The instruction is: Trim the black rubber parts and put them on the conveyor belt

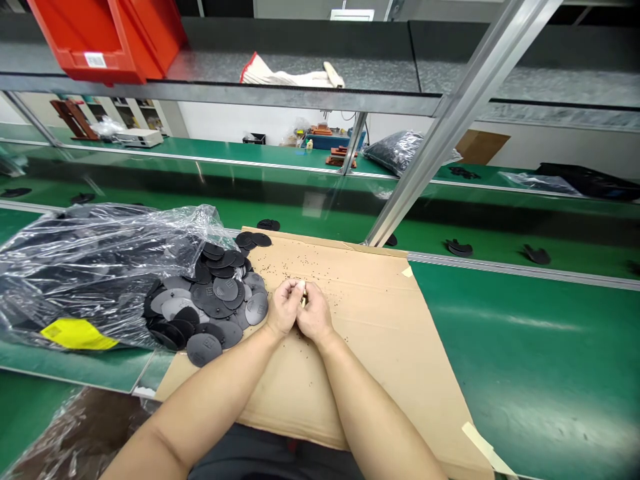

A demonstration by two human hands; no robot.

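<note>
Over the cardboard sheet [380,313], my left hand [284,308] and my right hand [316,313] meet with their fingertips together. Both are closed, thumbs and fingers pinched. A small dark and yellowish bit shows between them, too small and too covered to name. Tiny dark specks lie scattered on the cardboard around and beyond my hands. Just left of my left hand is a heap of flat, round black discs [204,349], some with a raised mark. They spill from a clear plastic bag [100,247] with a yellow label [79,334].
An aluminium post [425,180] slants up behind the cardboard's far edge. Beyond runs a green conveyor [500,250] carrying several black pieces. On the shelf above are a red bin [110,40] and a white glove [290,77]. Tape [485,448] marks the cardboard's near right corner.
</note>
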